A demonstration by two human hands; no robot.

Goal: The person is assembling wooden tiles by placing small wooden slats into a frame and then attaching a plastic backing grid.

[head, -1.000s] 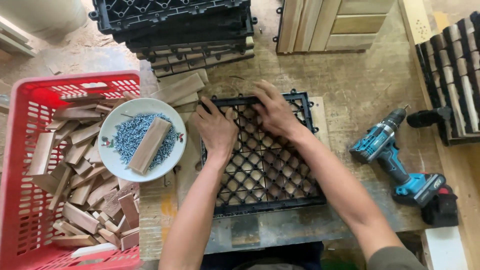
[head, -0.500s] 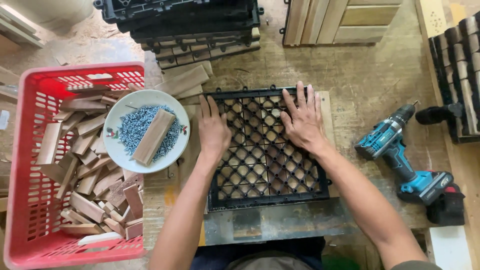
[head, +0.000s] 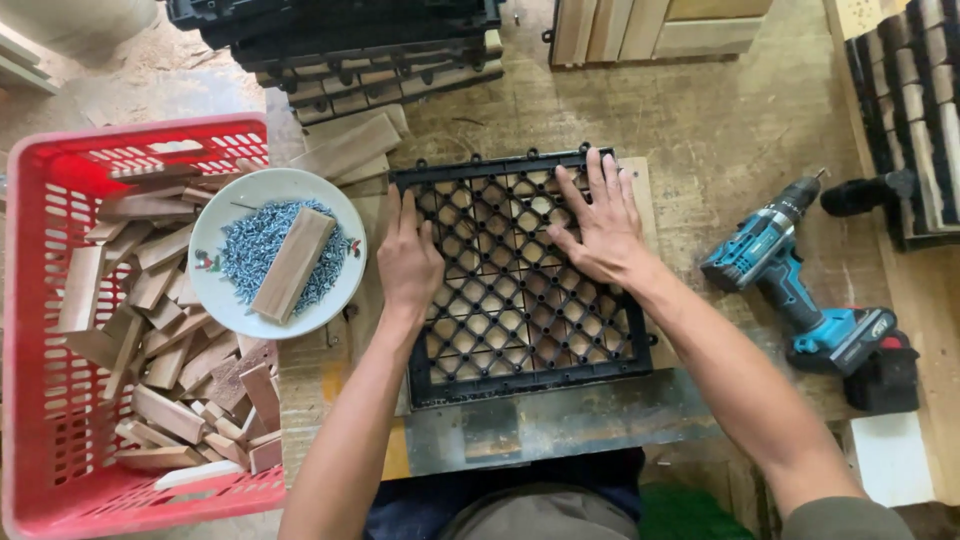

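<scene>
A black plastic lattice grid point(head: 520, 310) lies flat on the workbench with wooden pieces showing through its holes. My left hand point(head: 407, 258) rests flat along its left edge, fingers together and pointing away. Spread wide, my right hand point(head: 598, 225) presses down on the grid's upper right part. Neither hand holds anything.
A white bowl point(head: 213, 288) of screws with a wood block point(head: 291, 265) on top sits left of the grid. A red crate point(head: 40, 330) of wood offcuts stands far left. A blue cordless drill point(head: 800, 290) lies to the right. Stacked black grids point(head: 340, 30) and wooden tiles point(head: 640, 25) are at the back.
My right hand slid from the grid's top edge onto its upper right face and spread flat. My left hand settled along the left edge.
</scene>
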